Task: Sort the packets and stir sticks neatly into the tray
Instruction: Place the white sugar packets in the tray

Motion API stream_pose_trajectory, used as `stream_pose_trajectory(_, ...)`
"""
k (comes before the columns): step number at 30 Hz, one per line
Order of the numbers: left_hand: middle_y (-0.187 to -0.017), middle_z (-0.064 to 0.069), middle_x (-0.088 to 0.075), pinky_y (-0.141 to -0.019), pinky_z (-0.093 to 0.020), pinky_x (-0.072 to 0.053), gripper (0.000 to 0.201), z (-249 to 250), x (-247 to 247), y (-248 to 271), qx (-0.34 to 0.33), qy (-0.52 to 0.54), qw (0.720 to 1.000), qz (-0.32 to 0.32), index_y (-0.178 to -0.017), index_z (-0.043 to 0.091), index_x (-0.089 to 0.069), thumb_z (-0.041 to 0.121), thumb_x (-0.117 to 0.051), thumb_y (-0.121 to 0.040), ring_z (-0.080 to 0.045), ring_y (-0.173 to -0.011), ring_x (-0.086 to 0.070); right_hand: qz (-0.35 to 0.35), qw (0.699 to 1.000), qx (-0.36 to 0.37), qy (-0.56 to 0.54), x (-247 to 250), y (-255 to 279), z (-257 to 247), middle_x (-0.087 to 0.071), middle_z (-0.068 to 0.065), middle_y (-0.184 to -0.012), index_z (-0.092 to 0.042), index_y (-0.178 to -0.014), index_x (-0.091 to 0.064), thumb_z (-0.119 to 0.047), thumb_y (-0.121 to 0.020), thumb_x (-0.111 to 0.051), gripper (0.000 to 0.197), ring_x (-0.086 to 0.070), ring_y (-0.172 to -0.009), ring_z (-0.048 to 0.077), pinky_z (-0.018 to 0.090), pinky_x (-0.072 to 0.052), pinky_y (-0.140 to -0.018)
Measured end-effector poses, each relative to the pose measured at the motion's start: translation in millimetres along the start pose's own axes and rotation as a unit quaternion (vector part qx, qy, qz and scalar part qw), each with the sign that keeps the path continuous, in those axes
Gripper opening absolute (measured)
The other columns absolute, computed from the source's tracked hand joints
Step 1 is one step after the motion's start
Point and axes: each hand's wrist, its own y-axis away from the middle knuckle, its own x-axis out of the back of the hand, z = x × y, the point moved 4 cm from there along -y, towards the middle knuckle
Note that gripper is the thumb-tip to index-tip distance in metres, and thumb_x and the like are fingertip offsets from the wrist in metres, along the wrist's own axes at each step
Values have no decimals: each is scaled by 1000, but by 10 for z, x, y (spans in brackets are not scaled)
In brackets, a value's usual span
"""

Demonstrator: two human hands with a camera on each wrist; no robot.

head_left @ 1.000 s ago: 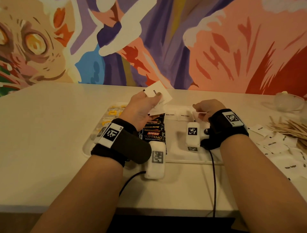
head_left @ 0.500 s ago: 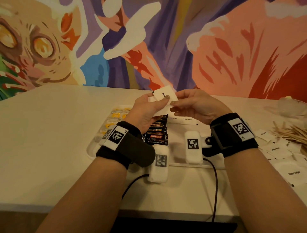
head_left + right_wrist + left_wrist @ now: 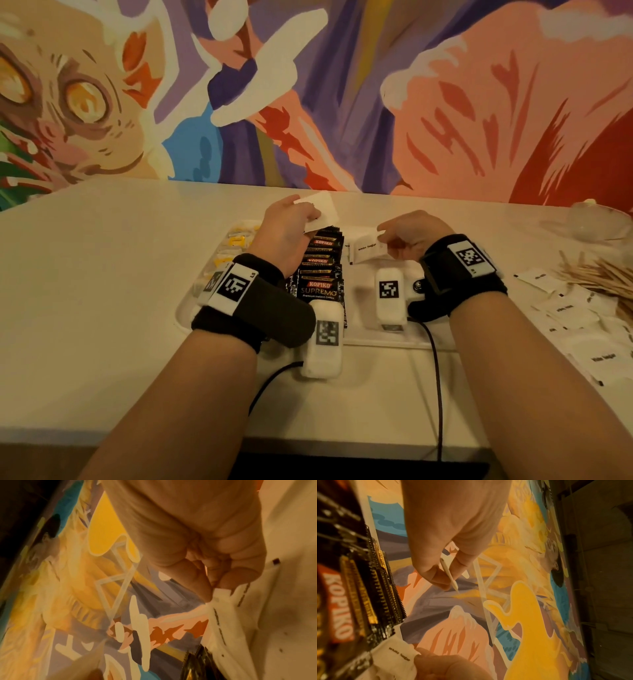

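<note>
The left hand [image 3: 287, 233] is up above the far side of the tray [image 3: 185, 313]. Its thumb and fingers [image 3: 460, 563] are bent and pinch a few white packets [image 3: 322, 214], which stick out past the fingertips. The right hand [image 3: 409, 236] is lower, over the middle of the tray. Its thumb and first finger squeeze the edge of one white sugar packet [image 3: 368, 250]. That packet hangs just over other white packets lying in the tray; if it touches them is hard to tell. Black coffee packets [image 3: 320, 270] sit in a neat row in the tray between the two hands. Yellow packets [image 3: 236, 240] fill the left part of the tray. More loose white packets [image 3: 568, 308] lie on the table [image 3: 102, 274] to the right, near a pile of wooden stir sticks [image 3: 603, 274].
</note>
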Motion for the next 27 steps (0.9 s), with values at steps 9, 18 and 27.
stream_pose_trajectory(9, -72, -7, -72, -62, -27, -59, 7, -11, -46, 77, 12, -4, 997, -70, -89, 4, -62, -2, -57, -89, -16, -66, -71, 37, 999, 9, -5, -51, -3, -12, -62, 15, -82, 8, -102, -61, 2, -82, -66, 21, -59, -68, 21, 29, -58, -65)
stream_pose_trajectory(18, -110, -12, -66, -68, -22, -51, 19, -19, -80, 72, 4, -27, 997, -70, -103, 10, -65, 1, -56, -89, -22, -100, -60, -121, 966, 196, -121, -102, 390, -262, -67, 5, -81, -10, -93, -64, -27, -89, -60, 18, -63, -66, 14, 23, -53, -61)
stream_pose_trajectory(27, -80, -6, -65, -63, -18, -55, 6, -33, -114, 123, 17, -11, 997, -77, -91, 5, -60, 0, -61, -87, -6, -59, -61, -184, 959, 204, -65, -212, 440, -223, -66, 3, -69, -10, -75, -59, -3, -84, -63, 12, -63, -63, 12, 21, -52, -58)
